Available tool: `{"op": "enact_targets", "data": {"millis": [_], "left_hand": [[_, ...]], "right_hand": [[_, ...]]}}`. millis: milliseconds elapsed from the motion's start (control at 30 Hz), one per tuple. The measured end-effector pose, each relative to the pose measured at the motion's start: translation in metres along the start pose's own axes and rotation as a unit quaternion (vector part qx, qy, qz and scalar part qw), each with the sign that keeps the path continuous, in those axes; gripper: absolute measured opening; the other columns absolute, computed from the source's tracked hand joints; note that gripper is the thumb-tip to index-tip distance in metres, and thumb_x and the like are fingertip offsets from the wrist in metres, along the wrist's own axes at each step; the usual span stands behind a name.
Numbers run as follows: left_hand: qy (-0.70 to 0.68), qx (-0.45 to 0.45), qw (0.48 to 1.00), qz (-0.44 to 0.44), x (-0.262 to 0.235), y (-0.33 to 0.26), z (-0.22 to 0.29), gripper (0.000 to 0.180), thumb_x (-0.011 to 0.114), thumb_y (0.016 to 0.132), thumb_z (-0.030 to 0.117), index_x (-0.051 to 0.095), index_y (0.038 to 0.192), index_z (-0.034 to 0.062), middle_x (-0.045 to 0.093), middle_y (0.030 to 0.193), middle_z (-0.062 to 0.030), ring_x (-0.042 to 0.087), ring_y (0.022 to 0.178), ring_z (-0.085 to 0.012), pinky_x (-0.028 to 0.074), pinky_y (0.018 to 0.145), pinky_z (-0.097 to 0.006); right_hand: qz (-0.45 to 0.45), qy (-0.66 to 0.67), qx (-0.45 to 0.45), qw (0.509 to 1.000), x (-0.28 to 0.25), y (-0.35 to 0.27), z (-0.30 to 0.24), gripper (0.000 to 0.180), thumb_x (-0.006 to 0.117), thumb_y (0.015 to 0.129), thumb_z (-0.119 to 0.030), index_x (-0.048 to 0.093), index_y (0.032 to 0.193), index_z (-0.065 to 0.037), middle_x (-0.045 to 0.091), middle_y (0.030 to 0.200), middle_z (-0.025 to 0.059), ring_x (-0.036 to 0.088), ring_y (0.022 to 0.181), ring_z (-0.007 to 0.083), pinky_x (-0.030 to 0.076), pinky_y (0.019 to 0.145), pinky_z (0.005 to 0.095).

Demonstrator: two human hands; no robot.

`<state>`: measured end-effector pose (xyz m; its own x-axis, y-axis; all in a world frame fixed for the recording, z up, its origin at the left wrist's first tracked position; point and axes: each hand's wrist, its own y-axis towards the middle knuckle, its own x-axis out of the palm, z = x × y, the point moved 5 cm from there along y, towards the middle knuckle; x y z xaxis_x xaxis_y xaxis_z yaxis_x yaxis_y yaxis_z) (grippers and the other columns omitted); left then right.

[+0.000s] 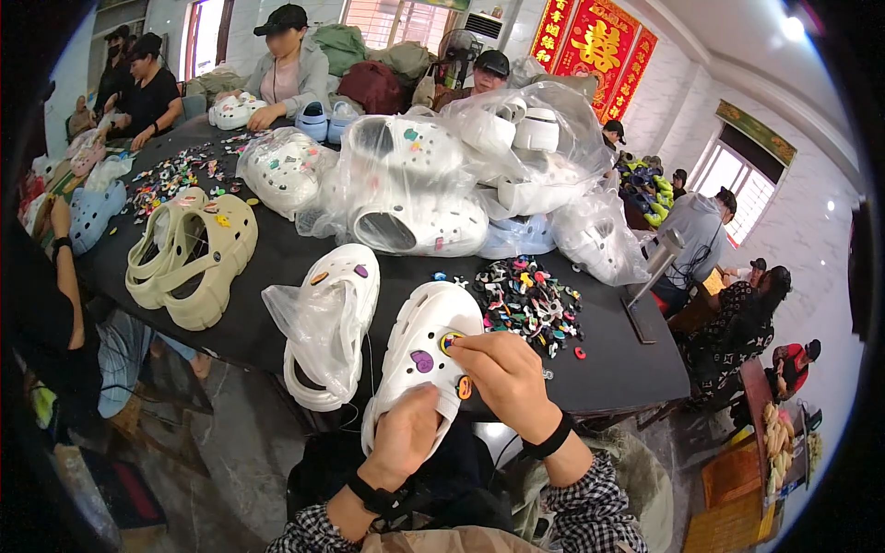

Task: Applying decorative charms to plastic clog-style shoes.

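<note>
A white foam clog [426, 313] with holes in its upper lies toe-away at the table's near edge. My left hand [406, 433] grips it at the heel opening, its fingers partly hidden inside. With thumb and fingers pinched, my right hand [502, 369] holds a round yellow-rimmed charm [449, 343] at one of the holes. A purple charm [422, 360] and an orange pumpkin-like charm [464, 387] sit on the same upper. Just left lies a second white clog [358, 276], carrying two charms, with a crumpled clear plastic bag [309, 323] over its opening.
Loose colourful charms [530, 304] are heaped right of the clog, beside an upright metal tool [650, 276]. Bagged white clogs [415, 226] are stacked behind. Beige clogs [198, 263] and another charm heap [175, 180] are at left. A person [290, 74] sits across the table.
</note>
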<state>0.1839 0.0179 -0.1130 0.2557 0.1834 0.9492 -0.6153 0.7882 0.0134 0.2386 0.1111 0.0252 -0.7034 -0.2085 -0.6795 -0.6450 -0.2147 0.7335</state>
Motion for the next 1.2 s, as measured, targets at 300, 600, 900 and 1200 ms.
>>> {"op": "enact_targets", "data": {"millis": [300, 600, 900, 1200], "left_hand": [[0.025, 0.015, 1.0, 0.006, -0.005, -0.004, -0.002, 0.027, 0.053, 0.096, 0.007, 0.056, 0.122, -0.0007, 0.063, 0.121, -0.0097, 0.057, 0.117, -0.0201, 0.04, 0.107, -0.039], [0.028, 0.038, 0.999, 0.009, -0.012, -0.007, -0.007, 0.022, 0.054, 0.098, 0.007, 0.058, 0.118, 0.0001, 0.062, 0.114, -0.0065, 0.058, 0.109, -0.0172, 0.044, 0.099, -0.035], [0.242, 0.15, 0.958, -0.044, -0.039, -0.008, -0.007, 0.03, 0.053, 0.096, 0.005, 0.055, 0.125, -0.0008, 0.061, 0.123, -0.0111, 0.058, 0.118, -0.0217, 0.043, 0.106, -0.04], [0.087, 0.044, 0.994, 0.046, -0.006, -0.017, -0.007, 0.044, 0.051, 0.095, 0.003, 0.045, 0.138, -0.0034, 0.059, 0.129, -0.0143, 0.057, 0.121, -0.0254, 0.045, 0.105, -0.041]], "right_hand": [[-0.076, 0.13, 0.073, 0.986, -0.012, 0.005, 0.006, 0.016, 0.071, 0.083, -0.005, 0.068, 0.099, -0.003, 0.065, 0.1, 0.0096, 0.067, 0.085, 0.0265, 0.055, 0.07, 0.0363], [-0.113, 0.231, 0.167, 0.952, -0.002, 0.019, 0.012, 0.01, 0.07, 0.083, -0.001, 0.063, 0.09, -0.002, 0.059, 0.091, 0.0105, 0.066, 0.077, 0.0272, 0.053, 0.068, 0.0356], [-0.125, 0.095, 0.186, 0.97, -0.005, 0.034, 0.013, 0.07, 0.086, 0.065, -0.009, 0.056, 0.127, -0.009, 0.05, 0.122, 0.0199, 0.048, 0.121, 0.0401, 0.041, 0.101, 0.0455], [-0.253, 0.417, 0.322, 0.811, 0.031, 0.014, 0.043, 0.105, 0.086, 0.071, -0.016, 0.024, 0.156, -0.008, 0.036, 0.15, 0.0212, 0.036, 0.139, 0.0301, 0.031, 0.115, 0.0379]]}}
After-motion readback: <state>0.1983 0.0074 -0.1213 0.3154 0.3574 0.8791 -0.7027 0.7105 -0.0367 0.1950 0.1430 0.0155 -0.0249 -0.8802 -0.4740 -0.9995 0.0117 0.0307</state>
